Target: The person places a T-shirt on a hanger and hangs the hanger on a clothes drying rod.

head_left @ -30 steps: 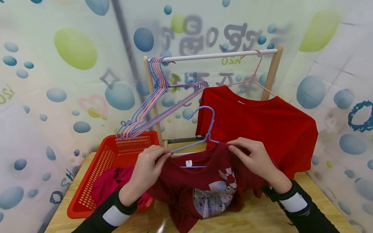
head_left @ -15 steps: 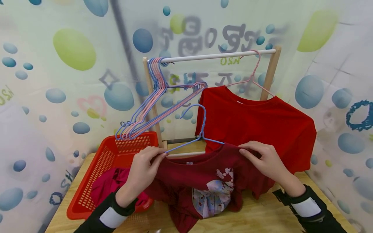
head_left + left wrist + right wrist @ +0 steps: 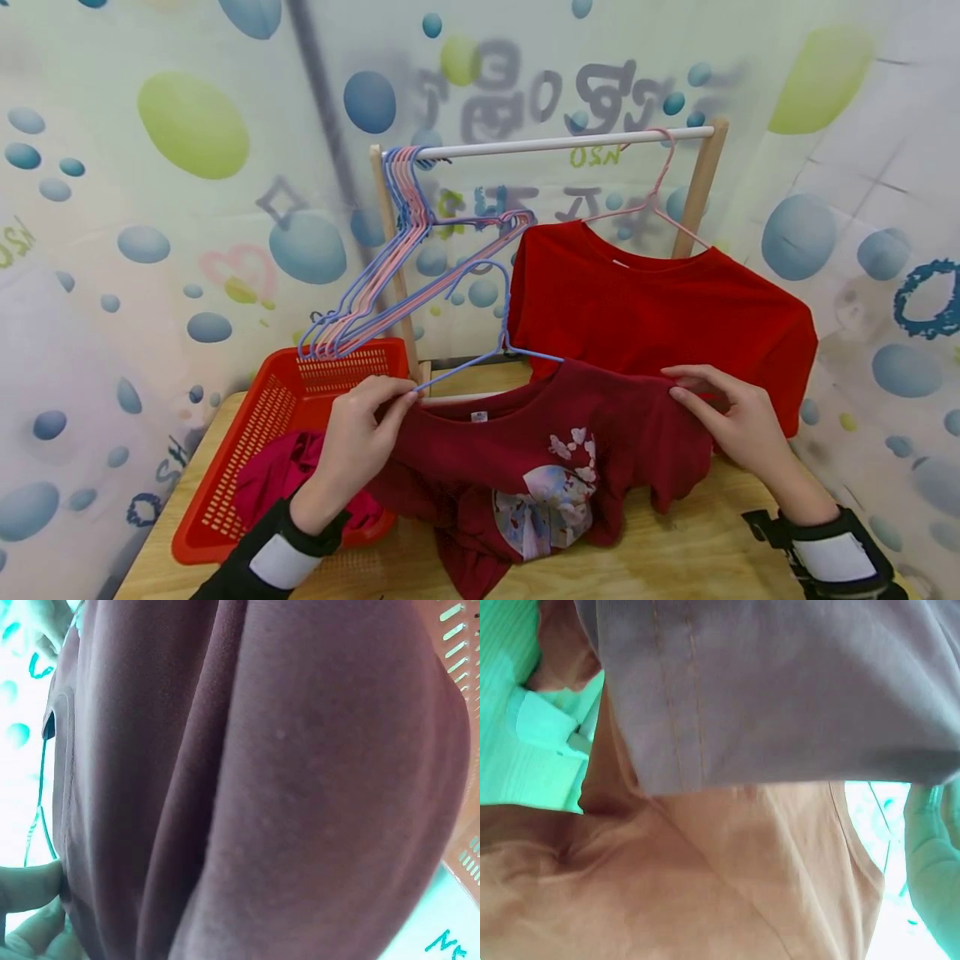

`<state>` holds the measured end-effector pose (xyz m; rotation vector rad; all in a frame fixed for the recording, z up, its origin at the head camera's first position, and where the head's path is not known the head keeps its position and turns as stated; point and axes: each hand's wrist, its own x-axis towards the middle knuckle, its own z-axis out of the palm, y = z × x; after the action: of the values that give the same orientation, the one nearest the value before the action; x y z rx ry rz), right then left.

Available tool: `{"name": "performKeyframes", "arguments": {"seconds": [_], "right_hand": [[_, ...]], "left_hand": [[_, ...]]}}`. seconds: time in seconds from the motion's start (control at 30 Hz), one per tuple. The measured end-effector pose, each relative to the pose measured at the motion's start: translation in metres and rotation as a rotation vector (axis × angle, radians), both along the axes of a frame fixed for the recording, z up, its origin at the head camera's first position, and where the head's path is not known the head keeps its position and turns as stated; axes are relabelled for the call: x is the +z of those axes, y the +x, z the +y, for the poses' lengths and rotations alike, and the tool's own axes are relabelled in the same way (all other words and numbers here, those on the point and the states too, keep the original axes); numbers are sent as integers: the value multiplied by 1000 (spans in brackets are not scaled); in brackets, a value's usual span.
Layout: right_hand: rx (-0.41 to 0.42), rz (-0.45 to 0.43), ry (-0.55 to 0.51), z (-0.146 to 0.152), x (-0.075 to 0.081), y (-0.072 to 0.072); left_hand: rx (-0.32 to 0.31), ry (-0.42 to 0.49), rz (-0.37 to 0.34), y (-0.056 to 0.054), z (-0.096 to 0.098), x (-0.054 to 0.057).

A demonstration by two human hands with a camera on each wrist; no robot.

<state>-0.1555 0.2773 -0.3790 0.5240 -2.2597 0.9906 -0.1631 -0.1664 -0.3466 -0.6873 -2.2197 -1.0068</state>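
Observation:
A dark red T-shirt (image 3: 615,425) with a printed picture on its front hangs between the two hands, over the table. A blue hanger (image 3: 504,321) rises out of its neckline, hook pointing left. The left hand (image 3: 362,442) pinches the shirt's left shoulder together with the hanger's arm. At the other side, the right hand (image 3: 738,429) pinches the top of the sleeve on the right. In the left wrist view the shirt (image 3: 322,780) fills most of the picture, with fingertips at the lower left. The right wrist view shows the sleeve hem (image 3: 682,712) close up.
A white rail (image 3: 540,144) on wooden posts carries several blue and pink hangers (image 3: 375,275) at its left end. A bright red T-shirt (image 3: 675,308) hangs on a pink hanger at the right. A red basket (image 3: 217,467) holds crumpled magenta cloth (image 3: 281,475).
The right hand has slid right along the shoulder to the sleeve, spreading the shirt wider. The left hand and the hanger's hook have shifted slightly left.

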Motion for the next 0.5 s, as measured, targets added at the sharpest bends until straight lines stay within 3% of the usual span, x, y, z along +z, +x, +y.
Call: {"name": "performKeyframes", "arguments": {"seconds": [0.27,0.5], "right_hand": [[-50,26,-25,10,2,2],[-45,50,-79,18,3,4]], "left_hand": [[5,19,-20,1,0,0],[26,47,-38,2,-1,0]]}}
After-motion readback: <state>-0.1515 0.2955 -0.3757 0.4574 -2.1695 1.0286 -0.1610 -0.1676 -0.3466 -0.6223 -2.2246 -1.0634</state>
